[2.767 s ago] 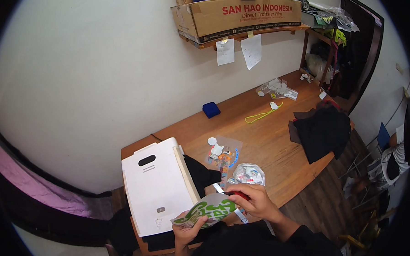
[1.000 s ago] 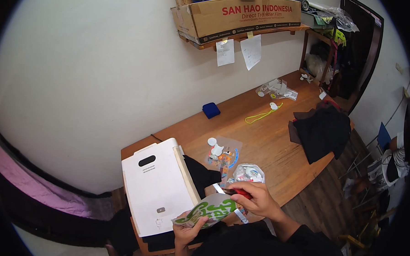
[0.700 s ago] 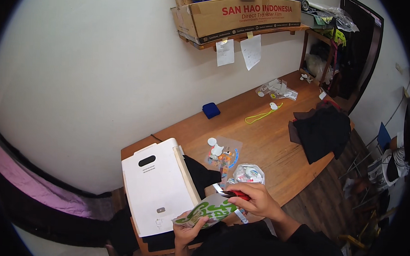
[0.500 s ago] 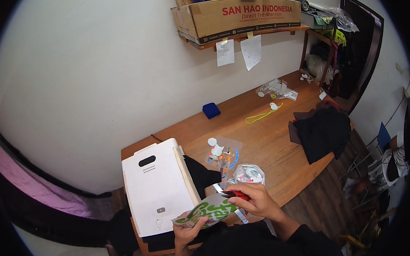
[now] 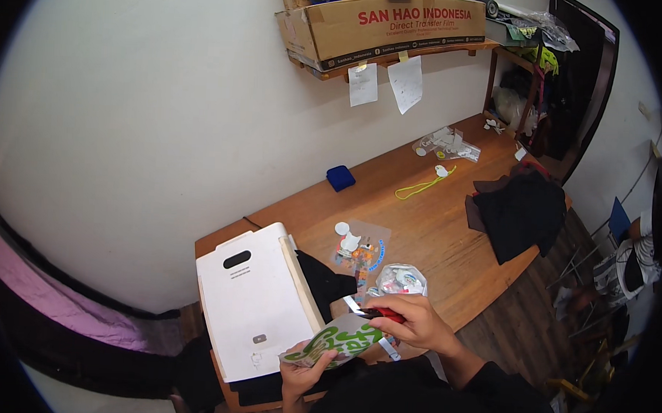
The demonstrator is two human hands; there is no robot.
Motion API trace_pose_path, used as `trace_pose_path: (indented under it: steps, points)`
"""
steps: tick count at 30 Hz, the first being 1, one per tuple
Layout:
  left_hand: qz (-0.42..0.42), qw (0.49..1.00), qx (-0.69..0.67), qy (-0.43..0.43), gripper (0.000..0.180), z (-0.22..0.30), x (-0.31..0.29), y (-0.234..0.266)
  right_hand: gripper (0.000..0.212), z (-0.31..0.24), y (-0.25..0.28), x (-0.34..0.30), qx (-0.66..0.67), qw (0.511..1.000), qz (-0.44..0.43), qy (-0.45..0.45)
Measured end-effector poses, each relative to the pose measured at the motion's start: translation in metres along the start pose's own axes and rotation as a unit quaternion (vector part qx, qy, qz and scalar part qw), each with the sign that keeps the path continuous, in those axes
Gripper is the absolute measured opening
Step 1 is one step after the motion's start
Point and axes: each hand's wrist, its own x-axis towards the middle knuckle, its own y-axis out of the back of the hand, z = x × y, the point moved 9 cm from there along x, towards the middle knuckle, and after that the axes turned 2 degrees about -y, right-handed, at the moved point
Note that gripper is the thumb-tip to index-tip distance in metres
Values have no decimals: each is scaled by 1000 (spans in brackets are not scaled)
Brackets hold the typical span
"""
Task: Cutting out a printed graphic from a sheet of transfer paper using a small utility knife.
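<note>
Currently, the right grip (image 5: 415, 321) is clenched around a red-handled tool (image 5: 390, 314), its dark end pointing left to the upper right edge of a pale sheet (image 5: 343, 340) with green lettering. Actual contact between tool and sheet cannot be confirmed at this size. The left grip (image 5: 303, 371) grasps the sheet at its lower left, thumb on the printed face. Thus the sheet is in front of the person, tilted, near the lower right corner of a white machine (image 5: 249, 314) (noted: a dark oval opening near its far end).

Black cloth (image 5: 326, 282) protrudes from the machine's right side. Beyond the hands, a clear bag (image 5: 403, 280) of small mixed pieces rests on the wooden counter (image 5: 433, 226). Next to it, farther left, lies a transparent film (image 5: 375, 259) with coloured prints, white cut-outs (image 5: 350, 242) on top.

Farther back, a dark blue folded item (image 5: 340, 178) sits near the wall; a yellow-green cord (image 5: 414, 190) lies to its right, just short of a flat clear packet (image 5: 459, 148). Dark garments (image 5: 521, 211) are heaped at the counter's right edge. Above, a wall shelf (image 5: 385, 62) bears a long cardboard box (image 5: 390, 32); two paper sheets (image 5: 405, 84) hang below it.
</note>
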Motion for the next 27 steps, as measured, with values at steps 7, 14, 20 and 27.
trace_pose_path:
  steps: [7, 14, 20, 27]
  points:
    - [-8, 1000, 13, -7, 19, 1, 0, -1, 25, -1, 0, -1, -8, 1000, -7, 7]
    - [-3, 1000, 21, -8, 19, 0, -2, 2, 25, -3, 1, 0, -26, 1000, -9, 10]
    - [-5, 1000, 23, 10, 18, 1, -3, 0, 23, 1, 1, -2, -13, 1000, -5, -2]
    - [-4, 1000, 17, 21, 17, 1, -3, -1, 25, 0, 1, 0, -8, 1000, -14, -13]
